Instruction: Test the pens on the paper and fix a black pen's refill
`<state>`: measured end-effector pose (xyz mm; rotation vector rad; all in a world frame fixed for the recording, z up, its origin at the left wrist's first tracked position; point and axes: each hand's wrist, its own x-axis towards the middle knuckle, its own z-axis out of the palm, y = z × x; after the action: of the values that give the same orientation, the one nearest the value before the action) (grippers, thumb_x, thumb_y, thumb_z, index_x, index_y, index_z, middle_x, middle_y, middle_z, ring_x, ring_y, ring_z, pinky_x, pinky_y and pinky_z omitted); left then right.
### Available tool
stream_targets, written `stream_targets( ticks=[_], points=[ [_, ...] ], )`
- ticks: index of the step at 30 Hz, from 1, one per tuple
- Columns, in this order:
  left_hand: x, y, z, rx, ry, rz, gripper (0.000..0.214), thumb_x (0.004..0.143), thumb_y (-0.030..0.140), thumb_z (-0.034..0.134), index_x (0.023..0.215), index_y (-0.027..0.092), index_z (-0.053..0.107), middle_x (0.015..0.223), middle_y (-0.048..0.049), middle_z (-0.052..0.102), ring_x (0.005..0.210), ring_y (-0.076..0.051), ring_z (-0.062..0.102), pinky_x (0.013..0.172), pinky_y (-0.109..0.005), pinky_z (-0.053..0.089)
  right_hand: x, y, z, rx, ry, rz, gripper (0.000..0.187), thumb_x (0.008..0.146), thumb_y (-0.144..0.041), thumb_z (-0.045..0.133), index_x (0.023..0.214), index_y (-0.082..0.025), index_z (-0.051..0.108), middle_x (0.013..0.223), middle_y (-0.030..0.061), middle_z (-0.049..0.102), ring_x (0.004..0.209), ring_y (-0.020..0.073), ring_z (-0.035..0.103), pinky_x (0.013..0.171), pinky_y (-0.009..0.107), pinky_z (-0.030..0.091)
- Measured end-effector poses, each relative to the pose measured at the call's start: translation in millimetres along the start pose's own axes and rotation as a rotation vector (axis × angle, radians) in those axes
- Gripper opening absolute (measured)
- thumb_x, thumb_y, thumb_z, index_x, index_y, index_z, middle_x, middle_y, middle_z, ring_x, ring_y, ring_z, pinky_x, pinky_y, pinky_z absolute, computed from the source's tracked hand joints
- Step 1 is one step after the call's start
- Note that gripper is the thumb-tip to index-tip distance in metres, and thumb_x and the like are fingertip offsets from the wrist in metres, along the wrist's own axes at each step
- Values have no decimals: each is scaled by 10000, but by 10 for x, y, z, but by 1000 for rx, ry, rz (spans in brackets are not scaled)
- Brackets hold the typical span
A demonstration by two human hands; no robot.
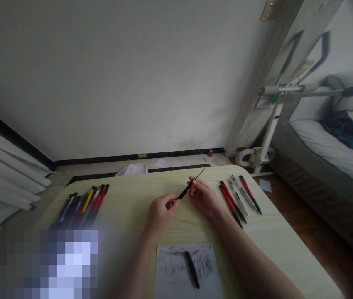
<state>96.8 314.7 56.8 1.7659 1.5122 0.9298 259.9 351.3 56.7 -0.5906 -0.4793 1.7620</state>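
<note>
Over the table — slim black pen

Bare forearms, ungloved hands

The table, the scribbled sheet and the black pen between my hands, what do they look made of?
Table: likely wood or wood-look laminate, smooth-looking, judging by its pale, streaky grain. Scribbled sheet: probably paper, matte, flat and covered in marks. Black pen: perhaps plastic, evenly dark, but too small to tell its finish.

The pen in my grip looks plastic, my surface smooth and wood-grained, the sheet matt paper.
</note>
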Motion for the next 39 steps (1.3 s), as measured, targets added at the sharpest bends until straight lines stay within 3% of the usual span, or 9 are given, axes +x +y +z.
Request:
stream_targets(
  ticks=[39],
  points=[
    [9,-12,-11,55,-11,21,224,749,348,500,802,180,638,597,19,579,527,-91,495,512,-179,351,36,18,-56,10,-4,-49,49,696,-160,653,724,-156,613,731,-22,615,528,18,496,496,120,434]
  ],
)
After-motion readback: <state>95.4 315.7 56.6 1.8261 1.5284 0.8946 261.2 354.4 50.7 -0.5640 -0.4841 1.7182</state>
